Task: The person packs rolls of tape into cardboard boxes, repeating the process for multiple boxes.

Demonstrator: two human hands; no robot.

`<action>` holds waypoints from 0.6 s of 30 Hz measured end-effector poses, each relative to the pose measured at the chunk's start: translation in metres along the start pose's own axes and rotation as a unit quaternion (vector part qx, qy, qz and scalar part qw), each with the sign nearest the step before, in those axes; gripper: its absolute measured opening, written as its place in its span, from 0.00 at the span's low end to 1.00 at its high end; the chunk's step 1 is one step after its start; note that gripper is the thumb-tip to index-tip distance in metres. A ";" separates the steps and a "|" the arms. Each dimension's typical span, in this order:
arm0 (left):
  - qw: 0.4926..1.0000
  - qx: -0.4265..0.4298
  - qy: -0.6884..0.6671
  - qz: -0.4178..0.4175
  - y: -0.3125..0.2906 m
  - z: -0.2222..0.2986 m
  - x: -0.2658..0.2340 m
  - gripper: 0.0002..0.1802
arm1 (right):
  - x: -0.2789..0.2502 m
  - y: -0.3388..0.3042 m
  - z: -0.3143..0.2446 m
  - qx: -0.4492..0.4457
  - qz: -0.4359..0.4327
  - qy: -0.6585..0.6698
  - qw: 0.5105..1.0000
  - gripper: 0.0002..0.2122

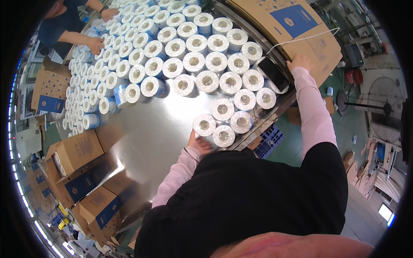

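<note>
My left hand (200, 144) rests against the near side of a wrapped paper roll (204, 125), thumb and fingers apart. That roll belongs to a small cluster at the table's near edge, with another roll (223, 136) beside it. Out to the right, my right hand (300, 63) is closed at the near edge of a flattened cardboard box (318, 45), brown with a blue panel; its fingertips are partly hidden. Between that cardboard and the rolls lies a dark-screened phone (273, 74).
Many upright rolls (173, 68) cover the far part of the metal table (150, 124). A co-worker's hands (95, 44) touch rolls at the far left. Open cartons (79, 150) stand along the left side. A white cable (301, 39) crosses the cardboard. A blue pallet (269, 141) lies below right.
</note>
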State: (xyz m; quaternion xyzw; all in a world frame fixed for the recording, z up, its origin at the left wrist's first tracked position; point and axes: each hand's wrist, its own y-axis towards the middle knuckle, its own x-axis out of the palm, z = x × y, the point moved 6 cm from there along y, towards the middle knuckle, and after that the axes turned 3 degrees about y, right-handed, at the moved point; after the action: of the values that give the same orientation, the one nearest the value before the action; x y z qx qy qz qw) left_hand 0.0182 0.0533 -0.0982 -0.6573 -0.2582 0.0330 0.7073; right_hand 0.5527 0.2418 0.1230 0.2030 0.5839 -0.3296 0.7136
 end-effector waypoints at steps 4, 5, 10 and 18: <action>0.980 0.017 -0.117 -0.159 -0.060 -0.006 0.061 0.47 | 0.002 0.013 -0.008 -0.039 0.022 0.030 0.999 0.31; 0.970 0.040 -0.147 -0.190 -0.058 0.003 0.067 0.49 | 0.004 0.018 -0.005 -0.053 0.052 0.030 0.997 0.31; 0.968 0.183 -0.107 -0.135 -0.068 0.081 0.087 0.49 | 0.007 0.000 -0.013 -0.130 0.001 0.025 0.991 0.17; 0.971 0.223 -0.010 -0.088 -0.075 0.065 0.020 0.40 | -0.252 -0.080 0.050 -0.237 0.315 0.064 0.917 0.12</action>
State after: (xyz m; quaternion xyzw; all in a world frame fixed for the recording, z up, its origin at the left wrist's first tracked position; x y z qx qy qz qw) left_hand -0.0127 0.1107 -0.0209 -0.4575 -0.3083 0.0341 0.8334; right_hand 0.5052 0.2108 0.3857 0.2221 0.5949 0.0743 0.7690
